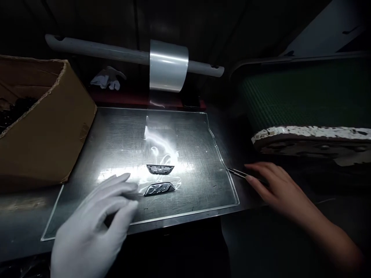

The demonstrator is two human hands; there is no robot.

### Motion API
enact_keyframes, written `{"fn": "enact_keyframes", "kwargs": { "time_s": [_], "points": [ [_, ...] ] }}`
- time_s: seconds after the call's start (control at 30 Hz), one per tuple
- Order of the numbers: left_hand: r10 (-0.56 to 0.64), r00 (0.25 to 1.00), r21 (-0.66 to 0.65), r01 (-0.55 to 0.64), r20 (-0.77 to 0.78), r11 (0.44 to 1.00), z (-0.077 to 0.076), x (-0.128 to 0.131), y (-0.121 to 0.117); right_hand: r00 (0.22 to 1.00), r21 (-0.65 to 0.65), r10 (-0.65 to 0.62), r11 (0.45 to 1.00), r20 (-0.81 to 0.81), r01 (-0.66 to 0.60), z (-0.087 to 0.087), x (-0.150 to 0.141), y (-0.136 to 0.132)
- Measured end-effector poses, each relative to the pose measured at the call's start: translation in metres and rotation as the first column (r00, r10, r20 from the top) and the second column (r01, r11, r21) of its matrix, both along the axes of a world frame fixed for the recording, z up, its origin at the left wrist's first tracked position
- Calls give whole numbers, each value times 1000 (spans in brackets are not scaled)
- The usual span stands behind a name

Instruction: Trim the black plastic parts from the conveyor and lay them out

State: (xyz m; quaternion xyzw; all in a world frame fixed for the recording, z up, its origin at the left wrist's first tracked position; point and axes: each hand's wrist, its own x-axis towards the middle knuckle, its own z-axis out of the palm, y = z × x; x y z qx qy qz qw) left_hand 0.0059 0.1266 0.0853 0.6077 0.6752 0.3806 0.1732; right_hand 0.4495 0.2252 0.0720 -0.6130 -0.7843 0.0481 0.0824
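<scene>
My left hand (98, 220), in a white glove, hovers over the left front of the glass sheet (199, 146). Its fingers are half bent and apart, and nothing shows between them. Close to its fingertips lies a dark trapezoid part (159, 188) with shiny clear film over it. A second dark trapezoid part (160, 169), showing moulded detail, rests just behind, by the glossy film strip (159, 139). At the sheet's right edge, my bare right hand (275, 185) has a slim pair of metal tweezers (238, 173) between thumb and fingers, tips pointing left.
A roll of clear film (169, 65) hangs on a grey bar (116, 50) at the back. On the left stands a cardboard box (49, 127) with dark items inside. A green conveyor belt (307, 100) runs along the right. A crumpled white glove (107, 78) lies behind the glass.
</scene>
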Motion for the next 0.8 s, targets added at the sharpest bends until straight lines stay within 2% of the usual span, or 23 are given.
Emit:
{"fn": "enact_keyframes", "kwargs": {
  "time_s": [0.07, 0.17, 0.23, 0.27, 0.33, 0.43, 0.5, 0.57, 0.67, 0.8],
  "points": [
    [14, 995, -9, -15, -101, 1000, 6, -7, 16, 999, -22, -40, 999, 19, 40, -17, 29, -6],
    [-59, 968, -29, 53, -243, 998, 10, -11, 39, 992, -13, -107, 994, -61, 106, -24, 32, -12],
    [-130, 942, -72, 113, -310, 991, 9, -11, 50, 984, -10, -119, 993, -134, 119, -13, 9, -11],
    [-165, 929, -94, 142, -330, 985, 7, -11, 54, 982, -6, -81, 997, -170, 81, -5, -8, -10],
    [-225, 912, -144, 186, -342, 972, 3, -10, 60, 967, 5, 108, 994, -232, -109, 12, -52, -5],
    [-278, 896, -194, 222, -347, 956, -4, -10, 62, 861, 28, 443, 892, -251, -451, 31, -126, 8],
    [-287, 887, -210, 222, -361, 952, -7, -10, 62, 817, 13, 545, 833, -189, -553, 36, -169, 16],
    [-298, 879, -204, 236, -372, 950, -10, -11, 62, 799, -10, 589, 804, -121, -594, 37, -202, 23],
    [-329, 869, -199, 272, -370, 941, -10, -11, 63, 780, -48, 622, 779, -71, -626, 35, -225, 29],
    [-349, 862, -208, 289, -368, 934, -9, -11, 65, 766, -69, 641, 763, -51, -643, 36, -218, 34]
  ]
}}
